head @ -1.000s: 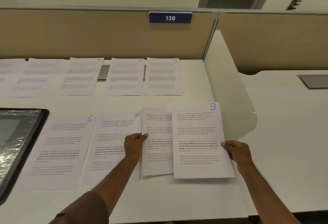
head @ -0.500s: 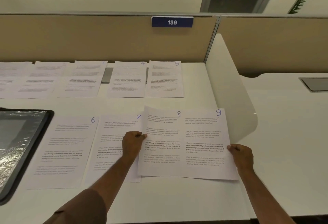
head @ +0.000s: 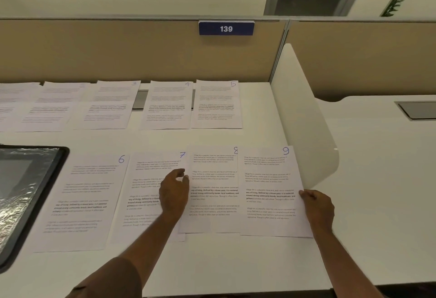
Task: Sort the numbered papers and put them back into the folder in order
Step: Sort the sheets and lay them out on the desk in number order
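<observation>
Head view: sheets "8" (head: 212,189), "9" (head: 271,191)

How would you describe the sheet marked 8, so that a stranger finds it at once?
Start at the blue sign 139 on the partition and come down past the far row of papers to the near row. Sheet 8 lies second from the right, its left edge at the left hand. Sheet 9 overlaps its right edge, partly covering the handwritten 8.

white desk (head: 236,262), numbered papers (head: 215,106), folder (head: 26,191)
</observation>
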`<act>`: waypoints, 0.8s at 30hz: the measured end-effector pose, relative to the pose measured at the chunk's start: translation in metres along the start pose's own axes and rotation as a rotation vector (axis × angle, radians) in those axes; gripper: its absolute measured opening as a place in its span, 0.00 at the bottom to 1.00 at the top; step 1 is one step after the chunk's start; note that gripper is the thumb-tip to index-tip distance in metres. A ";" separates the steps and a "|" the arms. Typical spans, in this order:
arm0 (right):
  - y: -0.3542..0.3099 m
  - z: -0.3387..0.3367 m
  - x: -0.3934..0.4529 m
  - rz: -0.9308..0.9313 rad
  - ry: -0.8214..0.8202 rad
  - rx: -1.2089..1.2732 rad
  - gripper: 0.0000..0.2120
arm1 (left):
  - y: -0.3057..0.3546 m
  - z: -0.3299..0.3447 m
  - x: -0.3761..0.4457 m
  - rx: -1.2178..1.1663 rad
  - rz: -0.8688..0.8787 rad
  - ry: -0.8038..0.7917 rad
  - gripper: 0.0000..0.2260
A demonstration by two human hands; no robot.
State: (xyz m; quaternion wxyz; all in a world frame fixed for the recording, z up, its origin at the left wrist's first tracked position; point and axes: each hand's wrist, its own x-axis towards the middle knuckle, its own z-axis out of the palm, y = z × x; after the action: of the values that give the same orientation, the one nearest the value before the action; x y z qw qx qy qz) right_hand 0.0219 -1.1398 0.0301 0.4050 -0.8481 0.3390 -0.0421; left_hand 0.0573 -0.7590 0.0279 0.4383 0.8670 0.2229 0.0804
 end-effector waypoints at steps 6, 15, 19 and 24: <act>0.002 -0.001 -0.015 -0.116 0.160 -0.054 0.07 | 0.002 0.007 -0.006 -0.017 0.173 -0.007 0.11; -0.014 0.034 -0.049 -0.502 0.047 -0.080 0.08 | 0.003 0.015 -0.022 0.073 0.374 -0.163 0.15; -0.030 0.060 -0.062 -0.610 -0.051 -0.103 0.09 | -0.004 0.012 -0.025 0.092 0.416 -0.180 0.17; -0.051 0.092 -0.072 -0.738 -0.140 -0.127 0.11 | -0.018 -0.002 -0.017 0.139 0.441 -0.169 0.20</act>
State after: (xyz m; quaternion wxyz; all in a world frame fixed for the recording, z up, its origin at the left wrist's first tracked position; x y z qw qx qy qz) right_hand 0.0266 -1.0131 0.0201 0.3314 -0.9374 -0.0160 -0.1059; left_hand 0.0360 -0.7560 0.0159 0.3666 0.9264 -0.0041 0.0857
